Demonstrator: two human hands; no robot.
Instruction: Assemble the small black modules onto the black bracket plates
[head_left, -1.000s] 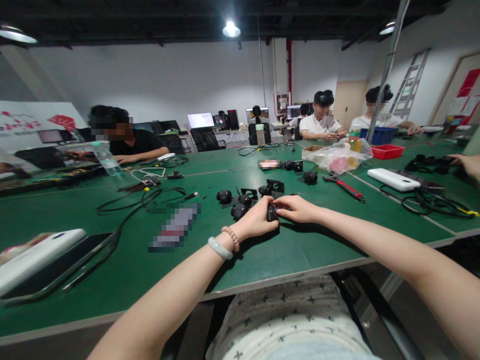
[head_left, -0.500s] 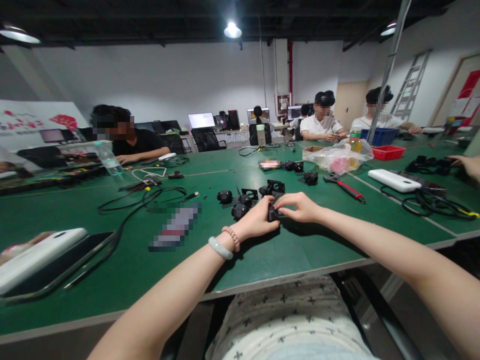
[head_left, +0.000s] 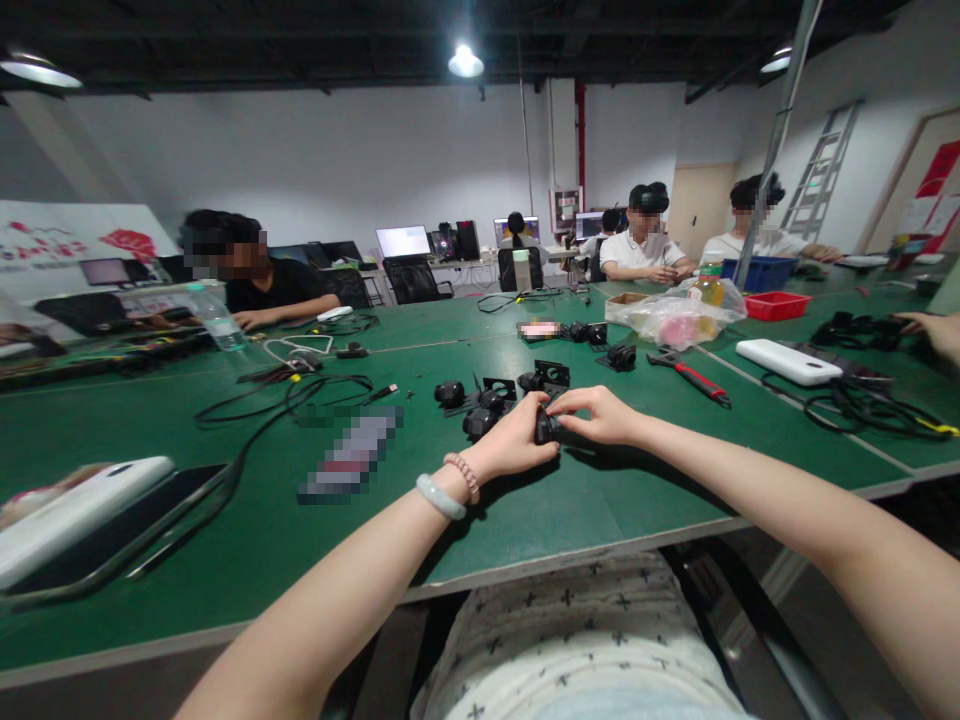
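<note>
Just in front of me, my left hand (head_left: 513, 438) is closed around a small black plastic part (head_left: 546, 428), thumb on the near side. My right hand (head_left: 602, 415) meets it from the right, its bent fingertips pressed to the same part. The fingers cover much of it, so its exact kind is unclear. Right behind and left of my hands lie several similar rounded black parts, one black piece (head_left: 449, 393) apart at the left. A black bracket plate with a round hole (head_left: 553, 373) stands beyond my left fingers.
Red-handled pliers (head_left: 701, 382) and a white power bank (head_left: 787, 361) lie to the right. A blurred phone-like slab (head_left: 352, 455) and black cables (head_left: 300, 385) are at the left. Farther back are a plastic bag (head_left: 660, 312), a red tray (head_left: 778, 305) and seated people.
My right fingertips have shifted very slightly against the black part. My left hand keeps its hold, and the things on the table stay put.
</note>
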